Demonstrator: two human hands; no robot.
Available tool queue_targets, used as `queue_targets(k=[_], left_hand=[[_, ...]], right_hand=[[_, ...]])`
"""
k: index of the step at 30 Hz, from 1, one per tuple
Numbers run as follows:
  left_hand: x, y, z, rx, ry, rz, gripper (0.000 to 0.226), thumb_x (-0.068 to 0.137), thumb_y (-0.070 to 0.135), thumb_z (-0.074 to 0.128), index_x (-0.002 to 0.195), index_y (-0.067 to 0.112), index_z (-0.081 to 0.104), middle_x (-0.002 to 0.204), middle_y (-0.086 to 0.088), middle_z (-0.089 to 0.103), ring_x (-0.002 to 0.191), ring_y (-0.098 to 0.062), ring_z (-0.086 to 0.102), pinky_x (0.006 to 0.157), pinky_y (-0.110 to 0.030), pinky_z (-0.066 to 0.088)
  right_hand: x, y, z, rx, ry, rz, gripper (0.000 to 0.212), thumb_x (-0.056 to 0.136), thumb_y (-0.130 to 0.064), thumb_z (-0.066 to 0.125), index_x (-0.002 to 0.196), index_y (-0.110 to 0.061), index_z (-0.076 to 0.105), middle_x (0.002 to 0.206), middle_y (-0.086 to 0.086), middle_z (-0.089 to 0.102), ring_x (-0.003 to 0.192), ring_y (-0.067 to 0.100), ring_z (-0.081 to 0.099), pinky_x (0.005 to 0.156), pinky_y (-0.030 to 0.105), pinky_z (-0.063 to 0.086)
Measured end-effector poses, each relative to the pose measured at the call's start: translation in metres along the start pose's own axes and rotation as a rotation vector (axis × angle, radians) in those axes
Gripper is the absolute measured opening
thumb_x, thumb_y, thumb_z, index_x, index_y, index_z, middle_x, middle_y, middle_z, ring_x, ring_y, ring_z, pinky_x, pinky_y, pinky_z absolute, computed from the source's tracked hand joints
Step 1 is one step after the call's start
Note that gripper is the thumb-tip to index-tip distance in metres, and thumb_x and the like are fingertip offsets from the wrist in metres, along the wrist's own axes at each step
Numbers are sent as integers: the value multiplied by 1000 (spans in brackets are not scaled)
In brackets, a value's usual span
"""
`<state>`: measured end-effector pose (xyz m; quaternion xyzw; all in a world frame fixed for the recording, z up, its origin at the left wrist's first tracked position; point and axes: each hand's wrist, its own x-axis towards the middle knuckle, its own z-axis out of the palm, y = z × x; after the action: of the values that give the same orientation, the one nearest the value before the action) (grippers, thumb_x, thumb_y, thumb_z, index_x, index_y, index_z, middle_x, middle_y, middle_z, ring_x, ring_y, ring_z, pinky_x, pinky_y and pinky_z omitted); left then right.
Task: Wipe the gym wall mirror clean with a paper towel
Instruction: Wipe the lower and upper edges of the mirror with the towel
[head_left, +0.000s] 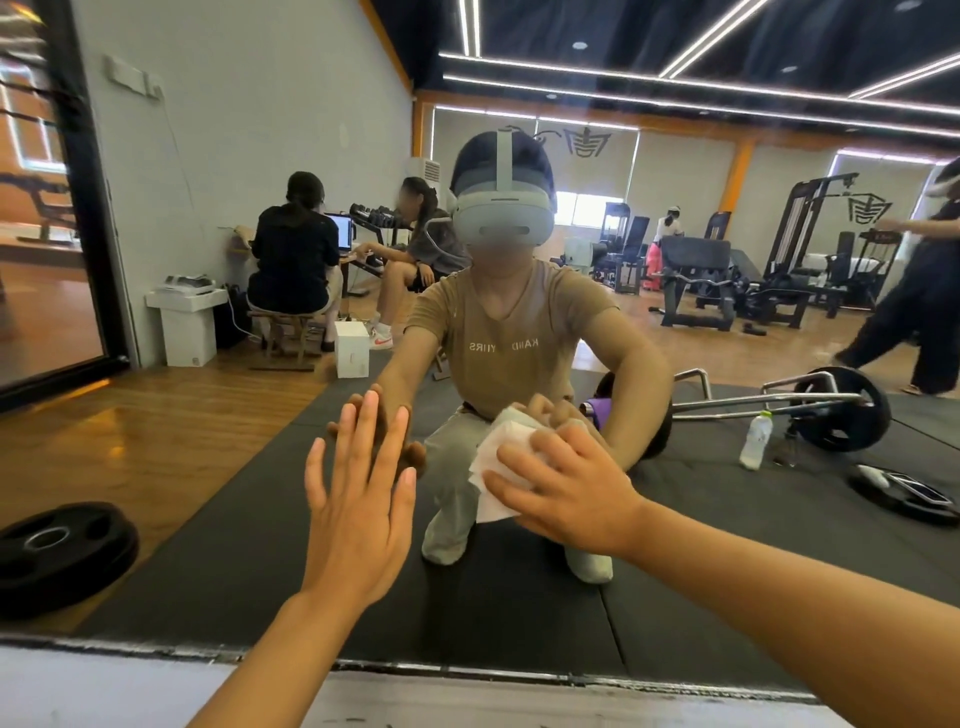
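The gym wall mirror (701, 519) fills nearly the whole head view, down to its bottom edge near the floor. My left hand (358, 499) lies flat against the glass with straight, spread fingers, left of centre. My right hand (566, 483) presses a crumpled white paper towel (501, 457) onto the mirror just right of centre, its fingers spread over the towel. The towel sticks out to the left and below that hand. Both hands meet their own reflections in the glass.
A white ledge (104, 691) runs below the mirror's bottom edge. The reflection shows black floor mats, a weight plate (57, 551) at left, a barbell (810, 405) and plastic bottle (756, 440) at right, gym machines, and several people behind me.
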<state>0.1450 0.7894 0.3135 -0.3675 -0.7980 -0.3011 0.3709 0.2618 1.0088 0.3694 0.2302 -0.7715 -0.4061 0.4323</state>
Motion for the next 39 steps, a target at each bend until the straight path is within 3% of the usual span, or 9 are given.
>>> queue_targets(k=[7, 12, 16, 25, 28, 30, 34, 36, 39], left_hand=[[0, -10, 0, 35, -22, 58, 60, 104, 32, 29, 161, 19, 14, 169, -3, -2, 155, -21, 0, 124, -36, -5], [0, -13, 2, 24, -10, 69, 60, 104, 31, 29, 161, 22, 11, 169, -2, -1, 155, -21, 2, 125, -37, -3], [-1, -9, 4, -16, 2, 57, 60, 105, 33, 28, 161, 23, 10, 169, -2, 0, 155, -21, 1, 125, -39, -2], [-2, -6, 5, -44, 16, 53, 58, 106, 32, 27, 160, 20, 12, 169, -3, 2, 155, -21, 0, 124, -38, -5], [-3, -11, 4, -33, -1, 77, 57, 105, 30, 28, 159, 18, 14, 169, -3, 3, 155, -21, 2, 125, -40, -2], [-5, -18, 2, -12, -16, 99, 57, 105, 29, 29, 159, 17, 16, 169, -3, 4, 155, -21, 4, 125, -40, -1], [-10, -31, -1, 16, -45, 104, 59, 105, 31, 28, 161, 17, 13, 169, -1, 5, 155, -18, 7, 125, -36, 0], [-10, -35, -1, 26, -49, 111, 60, 105, 32, 28, 161, 17, 12, 169, -1, 7, 155, -17, 8, 125, -37, 2], [-9, -37, 0, 25, -34, 114, 62, 105, 32, 28, 161, 18, 8, 169, -1, 6, 155, -16, 9, 125, -38, 5]], right_hand=[[21, 29, -5, -106, 106, -101, 19, 97, -9, 49, 109, -18, 60, 121, 7, 47, 94, 26, 47, 84, 41, 37], [93, 91, -16, -168, 358, 441, 24, 91, -21, 59, 114, -19, 52, 123, 8, 47, 105, 28, 42, 92, 41, 28], [115, 80, -9, -74, 393, 598, 31, 92, -30, 58, 119, -18, 49, 123, 14, 56, 109, 30, 40, 86, 42, 33], [91, -1, 8, -67, 178, 437, 50, 89, -38, 58, 131, -15, 44, 128, 13, 36, 109, 33, 38, 83, 45, 33], [69, -26, 9, -124, 16, 232, 58, 99, -53, 36, 141, -13, 42, 133, 11, 37, 112, 29, 39, 88, 44, 33], [66, -18, 7, -138, 8, 156, 54, 103, -47, 26, 143, -13, 40, 134, 10, 38, 110, 27, 39, 87, 41, 33], [73, 17, 10, -236, 86, -72, 46, 90, -19, 45, 136, -16, 41, 130, 9, 37, 109, 26, 39, 90, 43, 35], [93, 42, 5, -254, 206, 47, 44, 88, -16, 55, 131, -16, 44, 127, 11, 38, 105, 29, 40, 90, 47, 36], [138, 85, -12, -183, 349, 495, 42, 89, -18, 59, 127, -20, 42, 121, 9, 32, 100, 27, 35, 83, 40, 29]])
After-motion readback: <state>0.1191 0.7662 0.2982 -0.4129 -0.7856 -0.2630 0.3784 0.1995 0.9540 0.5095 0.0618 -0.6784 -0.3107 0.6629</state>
